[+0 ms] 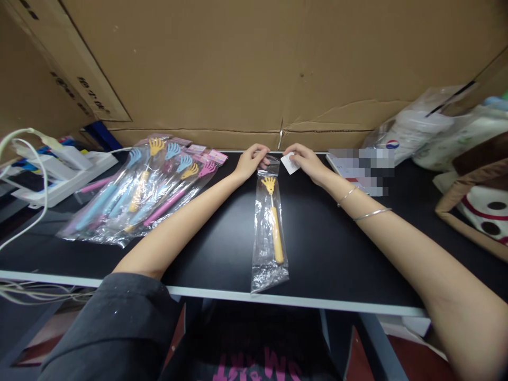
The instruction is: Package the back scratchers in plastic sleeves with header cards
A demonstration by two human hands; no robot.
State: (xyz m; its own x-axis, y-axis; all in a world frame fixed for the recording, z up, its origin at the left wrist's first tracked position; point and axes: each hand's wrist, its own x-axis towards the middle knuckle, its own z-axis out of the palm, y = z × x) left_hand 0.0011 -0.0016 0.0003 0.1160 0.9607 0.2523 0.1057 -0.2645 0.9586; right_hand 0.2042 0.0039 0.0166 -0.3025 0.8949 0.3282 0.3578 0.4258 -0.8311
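A yellow back scratcher point(277, 233) with a hand-shaped head lies in a clear plastic bag point(262, 238) in front of me, its claw end pointing away. My left hand point(253, 163) is closed at the far end of this bag, its fingers curled on the top flap. In my right hand point(309, 163) is a small white card point(289, 163), pinched between thumb and fingers just right of the bag's top. To the left lies a pile of bagged back scratchers point(138, 190) in blue, yellow and pink, several with pink header cards.
A white power strip point(75, 180) with cables sits at the left. At the right are a booklet point(345, 169), a lidded white cup point(416, 132) in plastic and a brown-trimmed bag point(476, 185). Cardboard point(238, 69) walls the back of the black table point(222, 248).
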